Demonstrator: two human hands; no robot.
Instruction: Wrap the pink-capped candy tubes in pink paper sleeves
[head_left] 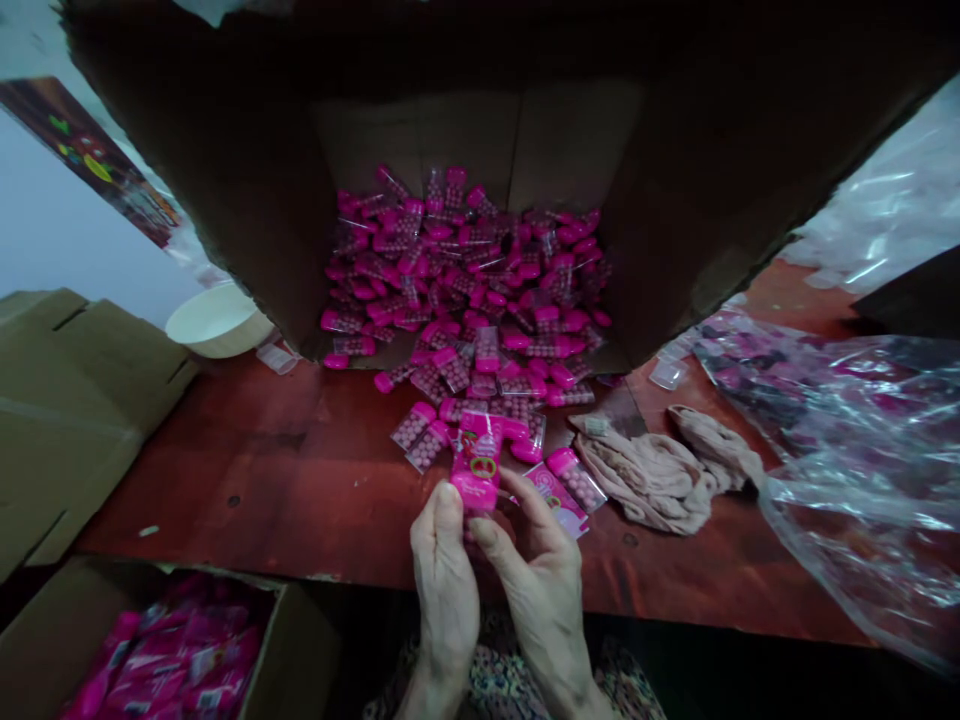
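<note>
Between my two hands, at the front of the table, is a small pink candy container (477, 455) with a printed label facing up. My left hand (445, 585) grips its left side, thumb on the near corner. On the other side, my right hand (544, 595) holds its near right edge with thumb and fingers; part of the fingers is hidden. Just beyond lie loose clear containers (427, 445) with pink caps and small pink balls inside. To the right, a pink printed card (551, 497) lies partly under another candy container (576, 478).
A large cardboard box (262, 200) on its side opens toward me, heaped with similar containers (465, 260). Right of my hands are a crumpled cloth (660, 475) and clear plastic bags (862, 480). At left stand a white bowl (217, 322) and a carton (292, 640) of pink packets.
</note>
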